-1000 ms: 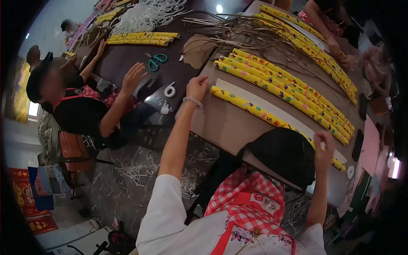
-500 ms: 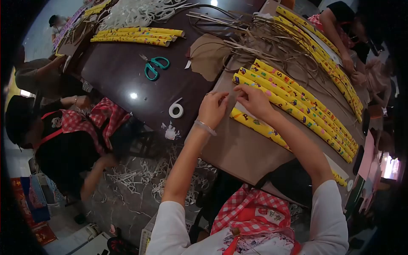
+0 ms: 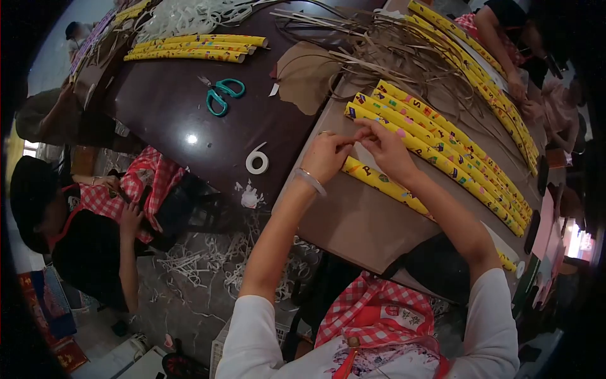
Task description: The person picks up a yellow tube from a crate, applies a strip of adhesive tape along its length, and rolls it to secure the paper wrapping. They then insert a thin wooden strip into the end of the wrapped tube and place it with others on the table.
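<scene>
My left hand (image 3: 327,156), with a bracelet on its wrist, is held over the left end of a yellow printed tube (image 3: 382,183) on the brown table. Its thumb and fingers are pinched together. My right hand (image 3: 388,151) is close beside it, also pinched, with its fingertips almost meeting those of the left. Whatever lies between the fingertips is too small to make out. Just beyond my right hand, several more yellow printed tubes (image 3: 442,158) lie side by side.
Teal-handled scissors (image 3: 222,95), a roll of white tape (image 3: 257,162) and more yellow tubes (image 3: 189,48) lie on the dark table. Brown strips (image 3: 404,57) are heaped behind the nearer tubes. A co-worker (image 3: 88,234) sits at left; paper scraps (image 3: 208,259) litter the floor.
My two hands have come closer together, fingertips nearly touching. The view has shifted slightly. The co-worker at left has raised a hand toward the other one.
</scene>
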The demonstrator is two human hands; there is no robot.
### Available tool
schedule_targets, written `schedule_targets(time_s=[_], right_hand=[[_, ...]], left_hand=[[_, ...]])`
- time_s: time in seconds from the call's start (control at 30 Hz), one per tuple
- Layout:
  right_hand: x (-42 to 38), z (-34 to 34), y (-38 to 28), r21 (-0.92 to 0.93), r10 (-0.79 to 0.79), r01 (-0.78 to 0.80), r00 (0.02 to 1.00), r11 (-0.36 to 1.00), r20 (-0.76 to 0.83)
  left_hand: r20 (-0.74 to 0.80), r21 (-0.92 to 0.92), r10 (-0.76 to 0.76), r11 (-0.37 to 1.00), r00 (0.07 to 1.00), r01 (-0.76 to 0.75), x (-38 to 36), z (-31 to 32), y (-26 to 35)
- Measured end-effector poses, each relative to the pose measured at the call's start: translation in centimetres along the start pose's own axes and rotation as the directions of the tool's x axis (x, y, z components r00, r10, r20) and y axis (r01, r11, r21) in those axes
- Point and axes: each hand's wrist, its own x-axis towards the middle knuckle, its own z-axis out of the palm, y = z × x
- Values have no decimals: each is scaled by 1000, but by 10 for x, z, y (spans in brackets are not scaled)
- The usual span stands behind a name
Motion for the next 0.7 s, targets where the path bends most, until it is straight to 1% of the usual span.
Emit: schedule_targets(time_s=[0.03, 0.1, 0.13, 0.2, 0.23, 0.27, 0.3, 0.33, 0.37, 0.4, 0.43, 0.47, 0.53, 0.63, 0.7], right_hand=[[0, 0, 0, 0, 1, -1, 1000, 1000, -4], [2, 0, 0, -157, -179, 167, 981, 973, -69], [1, 0, 2, -156, -179, 166, 981, 974, -70], [0, 1, 5, -96, -144, 133, 982, 987, -122], [-1, 0, 2, -95, -142, 130, 982, 987, -123], [-3, -2, -3, -302, -269, 222, 955, 927, -124], [-5, -2, -6, -496, -390, 296, 916, 816, -97], [-7, -2, -7, -497, -388, 294, 917, 816, -95], [-9, 0, -9, -538, -387, 283, 918, 794, -88], [-11, 1, -9, -579, -386, 272, 919, 768, -80], [-12, 2, -10, -580, -386, 272, 919, 768, -80], [-14, 3, -10, -566, -380, 281, 923, 775, -63], [-14, 4, -7, -552, -375, 290, 926, 782, -44], [-12, 5, 0, -556, -345, 262, 937, 789, -48], [-11, 6, 3, -510, -330, 252, 942, 822, -65]], left_hand=[[37, -3, -22, 1000, 999, 23, 2, -1, 0], [62, 22, -14, 1000, 998, 13, 4, -2, -1], [84, 46, -10, 999, 996, 6, 4, -3, -1], [84, 49, 0, 999, 996, -4, 4, -2, -4], [82, 50, 13, 999, 997, -17, 4, -1, -5], [85, 49, 13, 999, 996, -17, 5, 0, -6], [85, 36, 9, 999, 996, -12, 5, 0, -7], [83, 22, 5, 1000, 997, -7, 5, 0, -6], [84, 20, 4, 1000, 996, -5, 4, -1, -6], [87, -26, -22, 999, 996, 24, 4, -2, -5], [91, -72, -46, 996, 995, 53, 5, -4, -3], [91, -72, -46, 996, 995, 52, 7, -7, -2], [196, -93, -7, 995, 981, 25, 11, -12, -1], [191, -94, 30, 996, 981, -12, 13, -9, -7], [211, -97, 33, 995, 977, -12, 15, -10, -10]])
